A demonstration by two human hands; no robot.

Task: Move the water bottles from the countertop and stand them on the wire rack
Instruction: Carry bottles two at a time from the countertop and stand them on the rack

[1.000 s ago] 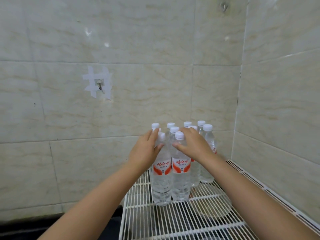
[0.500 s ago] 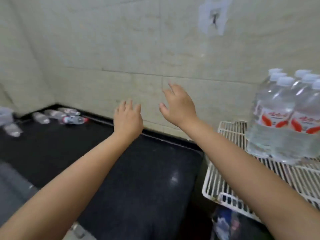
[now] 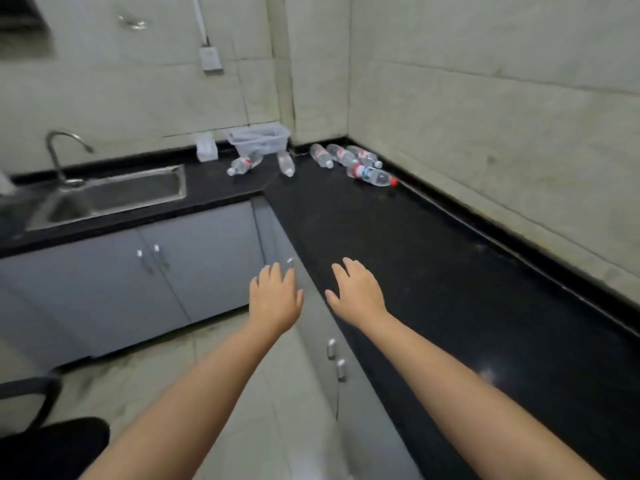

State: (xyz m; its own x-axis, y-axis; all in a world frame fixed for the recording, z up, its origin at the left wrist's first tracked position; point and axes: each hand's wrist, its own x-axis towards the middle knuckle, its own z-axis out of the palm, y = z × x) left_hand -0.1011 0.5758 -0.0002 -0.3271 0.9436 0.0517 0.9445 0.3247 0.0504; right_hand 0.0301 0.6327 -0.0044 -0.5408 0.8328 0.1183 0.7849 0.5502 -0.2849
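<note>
Several clear water bottles lie on their sides in the far corner of the black countertop (image 3: 398, 244). One with a red cap (image 3: 372, 175) lies nearest, three more (image 3: 343, 155) lie side by side behind it, and two others (image 3: 242, 164) (image 3: 286, 163) lie in front of a clear plastic bin. My left hand (image 3: 275, 297) and my right hand (image 3: 356, 292) reach forward, empty, fingers straight, far short of the bottles. My right hand is over the counter's front edge and my left hand over the cabinets. The wire rack is out of view.
A clear plastic bin (image 3: 259, 140) stands at the back wall. A steel sink (image 3: 114, 197) with a curved tap (image 3: 60, 150) sits at the left. Grey cabinet doors (image 3: 194, 265) run below the L-shaped counter. A black chair (image 3: 38, 424) is at the lower left.
Both hands let go of the bottles standing on the wire rack and drew back. The view swung left from the rack to the counter corner with the lying bottles.
</note>
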